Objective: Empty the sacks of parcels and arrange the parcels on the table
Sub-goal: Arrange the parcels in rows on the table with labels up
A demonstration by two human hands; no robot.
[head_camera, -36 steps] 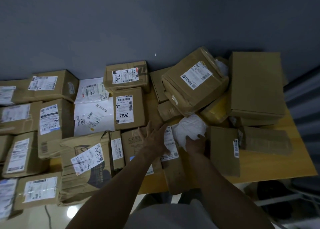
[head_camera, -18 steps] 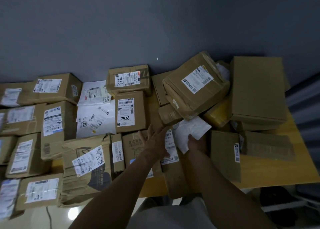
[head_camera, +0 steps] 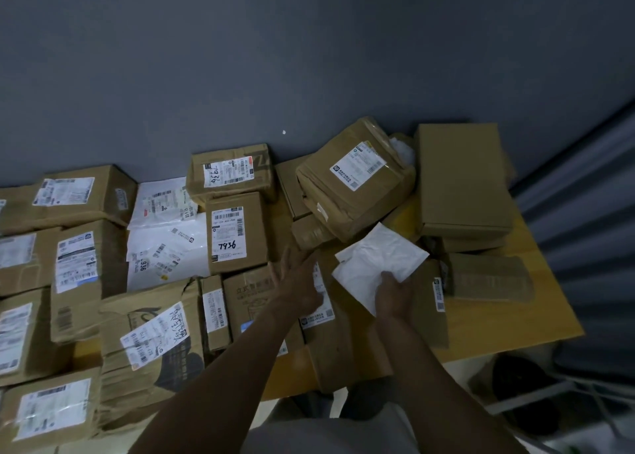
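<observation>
right hand grips white parcel | left hand flat, open | boxes crowd around

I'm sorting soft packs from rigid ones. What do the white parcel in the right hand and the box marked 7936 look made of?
White parcel: seems thin plastic mailer film, matte to slightly glossy; it wrinkles and sags flat in the right hand. Paper can't be ruled out.

Box marked 7936: brown corrugated cardboard, matte, with straight edges, clear tape sheen and a white paper label.
</observation>
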